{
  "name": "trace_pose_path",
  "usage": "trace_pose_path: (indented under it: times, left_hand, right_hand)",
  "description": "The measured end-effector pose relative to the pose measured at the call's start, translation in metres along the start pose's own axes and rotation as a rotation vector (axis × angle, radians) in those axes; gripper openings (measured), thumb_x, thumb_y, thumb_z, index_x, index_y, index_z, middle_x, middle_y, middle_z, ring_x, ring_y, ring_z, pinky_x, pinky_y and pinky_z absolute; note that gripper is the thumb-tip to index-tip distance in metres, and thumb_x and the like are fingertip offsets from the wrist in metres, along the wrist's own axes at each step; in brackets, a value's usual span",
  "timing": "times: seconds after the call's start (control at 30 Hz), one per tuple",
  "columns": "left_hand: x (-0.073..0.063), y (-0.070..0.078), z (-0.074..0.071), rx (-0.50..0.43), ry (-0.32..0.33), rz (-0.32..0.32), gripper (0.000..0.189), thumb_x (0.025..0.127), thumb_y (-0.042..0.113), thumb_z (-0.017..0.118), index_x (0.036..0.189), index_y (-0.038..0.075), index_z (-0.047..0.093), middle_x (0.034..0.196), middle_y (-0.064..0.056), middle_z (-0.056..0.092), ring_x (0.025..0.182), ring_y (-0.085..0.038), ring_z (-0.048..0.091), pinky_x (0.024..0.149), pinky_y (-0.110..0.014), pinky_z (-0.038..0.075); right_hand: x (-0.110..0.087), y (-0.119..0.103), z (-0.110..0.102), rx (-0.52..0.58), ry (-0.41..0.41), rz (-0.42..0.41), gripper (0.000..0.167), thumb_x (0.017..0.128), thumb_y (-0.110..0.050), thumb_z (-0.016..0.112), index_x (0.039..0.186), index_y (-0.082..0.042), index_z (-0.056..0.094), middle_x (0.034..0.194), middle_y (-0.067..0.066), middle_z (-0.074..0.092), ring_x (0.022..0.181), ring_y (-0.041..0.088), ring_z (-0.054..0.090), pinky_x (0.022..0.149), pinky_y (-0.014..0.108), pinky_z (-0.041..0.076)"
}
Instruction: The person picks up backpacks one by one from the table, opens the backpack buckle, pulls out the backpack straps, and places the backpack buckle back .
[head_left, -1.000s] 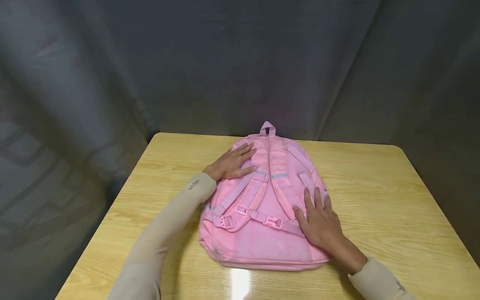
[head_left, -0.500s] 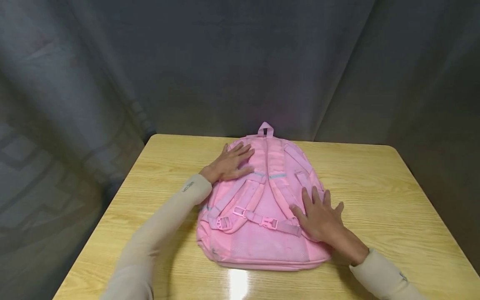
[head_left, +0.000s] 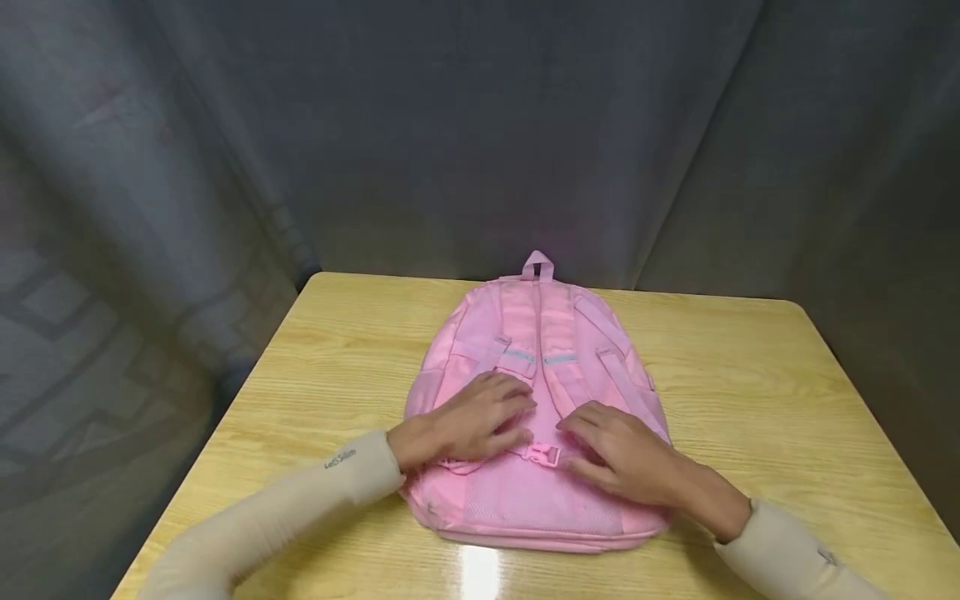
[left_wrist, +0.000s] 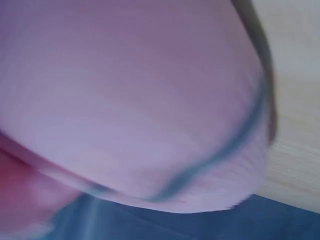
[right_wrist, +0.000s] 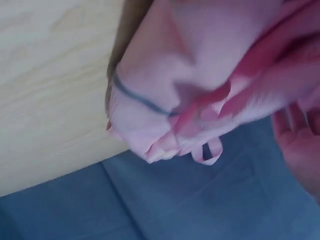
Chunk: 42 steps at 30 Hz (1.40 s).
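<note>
Backpack (head_left: 534, 507), pink, lies on the table (head_left: 757, 417), strap side up, carry loop (head_left: 537, 262) directed toward the far edge. Compared with half a second ago, the backpack holds nearly the same position; both hands have moved inward. Left hand (head_left: 476, 418): formerly laid on the upper left part of the backpack, now over the lower left shoulder strap, just left of the chest buckle (head_left: 543, 454). Right hand (head_left: 637, 454): formerly spread at the lower right side, now just right of the same buckle. Both hands are unclenched, fingers loosely bent; contact with the buckle or webbing cannot be determined. The left strap adjuster, previously exposed, is now largely covered by the left hand.

Surface: yellow wood-grain finish, rounded far corners, bright reflection (head_left: 480, 573) near the lower margin. Surroundings: dark grey curtain (head_left: 450, 142) behind the table and along both sides, with a pale geometric pattern at left. Beige sleeves (head_left: 300, 500) cover both forearms. The left wrist view is blurred.
</note>
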<state>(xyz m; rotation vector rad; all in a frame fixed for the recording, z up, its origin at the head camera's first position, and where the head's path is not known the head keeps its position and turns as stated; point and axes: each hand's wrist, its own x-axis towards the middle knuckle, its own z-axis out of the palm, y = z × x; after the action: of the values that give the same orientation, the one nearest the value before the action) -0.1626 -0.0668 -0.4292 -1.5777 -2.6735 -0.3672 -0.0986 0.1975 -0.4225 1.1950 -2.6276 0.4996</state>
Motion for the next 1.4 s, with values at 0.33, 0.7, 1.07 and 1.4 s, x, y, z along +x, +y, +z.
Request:
trace_pose_path:
  times: [0.33,0.7,1.07,1.4]
  left_hand:
    - [-0.019,0.047,0.003,0.182,-0.003,0.022,0.038,0.097,0.045,0.059,0.123,0.018,0.066,0.114,0.003,0.065,0.108,-0.014,0.056,0.095,-0.033,0.047]
    - [-0.020,0.052,0.009,0.168,0.027,0.003,0.034,0.096,0.046,0.061,0.115,0.019,0.068,0.106,0.005,0.063,0.099,-0.012,0.056,0.092,-0.030,0.046]
    - [-0.021,0.056,0.012,0.088,0.101,-0.077,0.035,0.096,0.052,0.058,0.109,0.020,0.066,0.104,0.005,0.064,0.095,-0.010,0.055,0.086,-0.027,0.045]
    - [-0.021,0.057,0.008,0.016,0.110,-0.114,0.038,0.098,0.049,0.056,0.117,0.017,0.067,0.106,0.005,0.068,0.095,-0.009,0.053,0.088,-0.025,0.046]
  right_hand:
    - [0.001,-0.008,0.012,-0.034,0.032,-0.132,0.038,0.084,-0.043,0.076,0.104,-0.011,0.069,0.095,-0.006,0.065,0.088,0.010,0.062,0.083,0.032,0.057]
    - [0.001,-0.010,0.018,-0.071,0.060,-0.194,0.025,0.084,-0.034,0.076,0.094,-0.013,0.068,0.082,-0.010,0.059,0.073,0.006,0.055,0.070,0.025,0.048]
    - [-0.001,-0.011,0.016,0.057,0.044,-0.092,0.022,0.092,-0.037,0.070,0.101,-0.017,0.069,0.091,-0.014,0.066,0.084,0.003,0.060,0.080,0.028,0.053]
    - [-0.001,-0.014,0.013,0.107,0.035,0.004,0.023,0.091,-0.030,0.071,0.107,-0.014,0.068,0.098,-0.011,0.068,0.090,0.007,0.064,0.081,0.032,0.057]
